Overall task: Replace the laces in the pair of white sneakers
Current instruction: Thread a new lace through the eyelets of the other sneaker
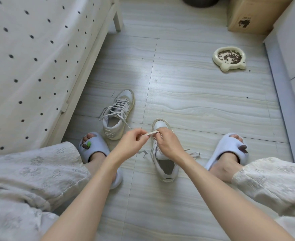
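Note:
Two white sneakers stand on the floor between my feet. The near sneaker [166, 168] points away from me, its lace partly threaded with loose ends trailing on both sides. My right hand [167, 145] rests over its eyelets and pinches the pale lace [152, 133]. My left hand [134, 140] pinches the same lace a little to the left, so a short stretch runs taut between the two hands. The other sneaker [117, 115] sits further off to the left, laced, with loose ends hanging.
A bed with a dotted cover [30, 66] fills the left side. A pet bowl with kibble [229, 58] sits at the far right, a cardboard box [247, 14] behind it. A cabinet [293, 66] runs along the right. My slippered feet [98, 150] flank the shoes.

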`<control>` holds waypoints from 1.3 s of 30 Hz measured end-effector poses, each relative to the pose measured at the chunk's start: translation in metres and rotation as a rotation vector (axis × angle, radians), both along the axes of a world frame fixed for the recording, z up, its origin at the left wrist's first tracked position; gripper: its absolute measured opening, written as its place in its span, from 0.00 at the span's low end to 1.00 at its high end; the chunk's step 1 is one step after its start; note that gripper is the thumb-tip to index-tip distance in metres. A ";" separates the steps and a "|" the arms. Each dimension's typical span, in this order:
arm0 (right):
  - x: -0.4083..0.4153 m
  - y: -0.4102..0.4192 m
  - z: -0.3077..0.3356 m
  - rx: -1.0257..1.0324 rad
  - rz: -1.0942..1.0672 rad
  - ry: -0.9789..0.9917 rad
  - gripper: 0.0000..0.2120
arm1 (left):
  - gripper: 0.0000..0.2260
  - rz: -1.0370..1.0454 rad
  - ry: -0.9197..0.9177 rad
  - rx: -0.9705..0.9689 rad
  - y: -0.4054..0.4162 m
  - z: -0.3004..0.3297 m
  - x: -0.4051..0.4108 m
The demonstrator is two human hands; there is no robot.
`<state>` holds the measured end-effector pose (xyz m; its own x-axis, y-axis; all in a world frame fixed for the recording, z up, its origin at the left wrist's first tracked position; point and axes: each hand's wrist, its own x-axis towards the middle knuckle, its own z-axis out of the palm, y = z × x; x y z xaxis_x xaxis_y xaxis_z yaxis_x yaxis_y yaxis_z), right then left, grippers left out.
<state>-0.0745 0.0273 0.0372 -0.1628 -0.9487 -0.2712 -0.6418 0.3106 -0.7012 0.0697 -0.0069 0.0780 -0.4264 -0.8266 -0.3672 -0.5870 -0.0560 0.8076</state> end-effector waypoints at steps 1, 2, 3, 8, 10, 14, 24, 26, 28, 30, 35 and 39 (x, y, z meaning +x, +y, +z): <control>0.000 0.001 0.005 -0.022 -0.022 -0.020 0.12 | 0.07 -0.021 -0.061 -0.090 0.004 -0.003 -0.002; 0.000 0.004 0.010 -0.049 -0.049 -0.037 0.12 | 0.07 -0.042 -0.097 -0.164 0.008 -0.005 -0.004; -0.002 0.007 0.016 -0.085 -0.078 -0.052 0.11 | 0.07 -0.059 -0.116 -0.223 0.012 -0.007 -0.005; -0.009 0.010 0.040 -0.250 -0.194 -0.108 0.10 | 0.08 -0.007 -0.164 -0.433 0.019 -0.007 -0.003; -0.003 0.008 0.051 -0.299 -0.171 -0.142 0.10 | 0.09 0.026 -0.191 -0.501 0.019 0.000 -0.001; 0.005 0.007 0.064 -0.343 -0.289 -0.275 0.10 | 0.09 0.077 -0.292 -0.560 0.021 0.009 0.005; -0.051 0.003 0.073 -0.321 -0.678 -0.323 0.11 | 0.11 0.116 -0.610 -0.195 0.025 -0.023 0.028; -0.059 0.005 0.070 -0.309 -0.718 -0.294 0.11 | 0.12 0.087 -0.630 -0.184 0.024 -0.029 0.028; -0.063 0.006 0.067 -0.296 -0.737 -0.280 0.11 | 0.14 0.048 -0.697 -0.218 0.024 -0.029 0.025; -0.065 0.006 0.064 -0.276 -0.724 -0.258 0.12 | 0.15 0.051 -0.713 -0.201 0.022 -0.028 0.021; -0.067 0.000 0.057 -0.149 -0.639 -0.105 0.21 | 0.10 0.128 -0.412 -0.068 0.014 -0.032 0.014; -0.066 -0.008 0.046 -0.079 -0.585 -0.077 0.16 | 0.04 0.292 -0.248 -0.010 0.015 -0.028 0.003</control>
<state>-0.1408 0.0195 0.0830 -0.6474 -0.7250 -0.2351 -0.3264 0.5425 -0.7741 0.0729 0.0084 0.0504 -0.0720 -0.9042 -0.4211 -0.7251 -0.2424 0.6445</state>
